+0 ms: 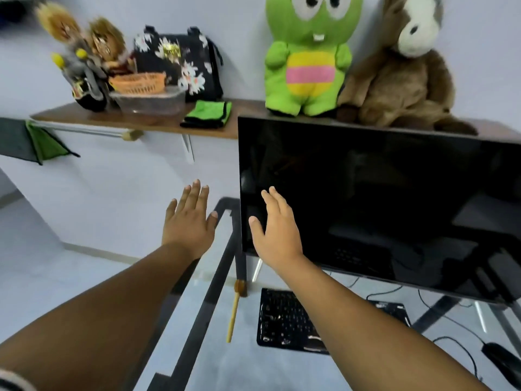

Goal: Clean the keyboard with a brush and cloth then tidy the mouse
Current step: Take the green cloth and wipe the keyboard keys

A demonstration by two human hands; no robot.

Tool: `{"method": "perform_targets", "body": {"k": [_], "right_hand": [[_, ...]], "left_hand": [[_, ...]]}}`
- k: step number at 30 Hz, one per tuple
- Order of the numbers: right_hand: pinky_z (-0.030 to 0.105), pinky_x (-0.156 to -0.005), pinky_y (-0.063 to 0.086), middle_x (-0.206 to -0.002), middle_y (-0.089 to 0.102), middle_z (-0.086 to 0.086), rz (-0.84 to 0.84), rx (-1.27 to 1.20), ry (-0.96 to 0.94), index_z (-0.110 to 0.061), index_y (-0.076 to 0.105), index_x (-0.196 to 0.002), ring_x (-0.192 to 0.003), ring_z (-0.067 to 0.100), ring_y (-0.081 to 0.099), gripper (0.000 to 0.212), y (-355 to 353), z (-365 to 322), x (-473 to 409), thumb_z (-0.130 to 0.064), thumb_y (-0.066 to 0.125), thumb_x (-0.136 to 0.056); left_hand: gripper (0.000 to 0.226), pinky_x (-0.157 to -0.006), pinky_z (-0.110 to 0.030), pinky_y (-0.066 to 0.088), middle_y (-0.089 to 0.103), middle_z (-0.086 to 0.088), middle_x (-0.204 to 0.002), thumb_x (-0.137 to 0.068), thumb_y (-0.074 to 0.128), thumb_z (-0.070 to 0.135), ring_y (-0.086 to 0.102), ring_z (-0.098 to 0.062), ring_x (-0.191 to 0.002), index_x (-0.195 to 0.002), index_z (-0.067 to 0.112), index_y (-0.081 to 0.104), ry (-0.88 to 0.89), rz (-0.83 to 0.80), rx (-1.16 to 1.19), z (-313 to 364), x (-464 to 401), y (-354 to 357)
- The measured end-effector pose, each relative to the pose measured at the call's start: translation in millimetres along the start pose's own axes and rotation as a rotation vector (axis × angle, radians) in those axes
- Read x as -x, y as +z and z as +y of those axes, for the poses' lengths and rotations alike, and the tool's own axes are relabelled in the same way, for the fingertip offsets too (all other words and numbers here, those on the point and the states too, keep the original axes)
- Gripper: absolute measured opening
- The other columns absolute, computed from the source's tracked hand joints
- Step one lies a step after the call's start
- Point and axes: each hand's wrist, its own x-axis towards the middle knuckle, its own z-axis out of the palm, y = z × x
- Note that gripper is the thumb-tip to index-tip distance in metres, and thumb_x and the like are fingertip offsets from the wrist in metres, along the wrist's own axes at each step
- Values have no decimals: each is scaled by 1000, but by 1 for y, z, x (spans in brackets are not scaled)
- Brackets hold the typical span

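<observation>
my left hand [188, 221] and right hand [275, 225] were raised, fingers spread, holding nothing. the brush [234, 314] lay at seven o'clock of my right hand, just left of the keyboard [284, 320]. it looked light and stiff; i'd pinch its wooden handle mid-length.

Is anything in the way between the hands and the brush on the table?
Nothing visible blocks it. The brush lies in the open on the glass table, left of the keyboard. The left hand and right hand are open, raised above it, holding nothing.
</observation>
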Motion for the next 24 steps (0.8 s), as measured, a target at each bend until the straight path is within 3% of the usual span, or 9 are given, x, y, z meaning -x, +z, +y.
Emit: {"method": "perform_targets", "body": {"k": [8, 16, 24], "right_hand": [[31, -113, 30, -157, 24, -4, 145, -21, -153, -18, 35, -147, -141, 14, 26, 58, -47, -59, -66, -31, 52, -94], [38, -113, 31, -143, 42, 10, 275, -31, -267, -8, 47, -136, -136, 24, 36, 53, -50, -131, -171, -26, 58, -87], [41, -105, 39, -143, 37, 7, 22, 156, -19, -16, 39, -142, -130, 29, 40, 57, 1, -160, -264, -36, 54, -90]], "left_hand": [[61, -119, -45, 9, 3, 0, -163, -101, 28, 41, 1, -20, -150, -155, 19, 12, 8, 221, 44, 3, -56, -71], [60, -120, -43, 7, 7, 1, -163, -101, 30, 39, 3, -16, -150, -155, 19, 15, 65, 352, 70, -36, -131, -114], [63, -118, -43, 12, 9, 0, -163, -95, 20, 41, 6, -18, -150, -154, 19, 17, 86, 352, 51, -89, -197, -108]]}}
